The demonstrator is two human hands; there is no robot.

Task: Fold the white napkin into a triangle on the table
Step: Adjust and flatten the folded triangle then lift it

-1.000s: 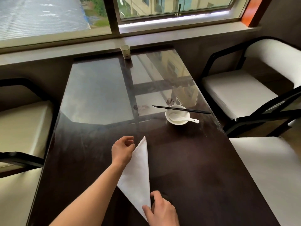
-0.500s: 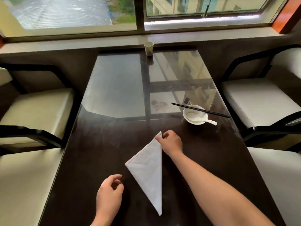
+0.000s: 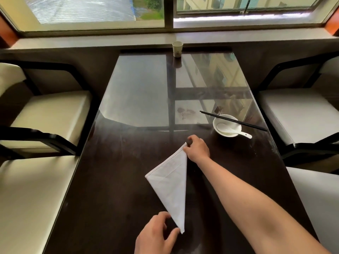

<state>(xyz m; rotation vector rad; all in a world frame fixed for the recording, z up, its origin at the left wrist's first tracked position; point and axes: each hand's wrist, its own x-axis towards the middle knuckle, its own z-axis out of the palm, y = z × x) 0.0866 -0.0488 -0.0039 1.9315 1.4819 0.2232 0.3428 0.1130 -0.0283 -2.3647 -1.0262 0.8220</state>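
Napkin (image 3: 171, 184) lies flat on the dark tabletop (image 3: 113, 189), already a white triangle, stretched between the two hands. At its near tip the left hand (image 3: 156, 235) rests with fingers (image 3: 171, 235) loosely spread, thumb touching the point. At its far tip the right hand (image 3: 198, 149) pinches the corner between thumb and forefinger. Right of and beyond those fingers stands a bowl (image 3: 227, 125) with a spoon (image 3: 233, 130) inside and chopsticks (image 3: 233, 121) across its rim. Far beyond, a cup (image 3: 177, 49) stands at the tabletop's end.
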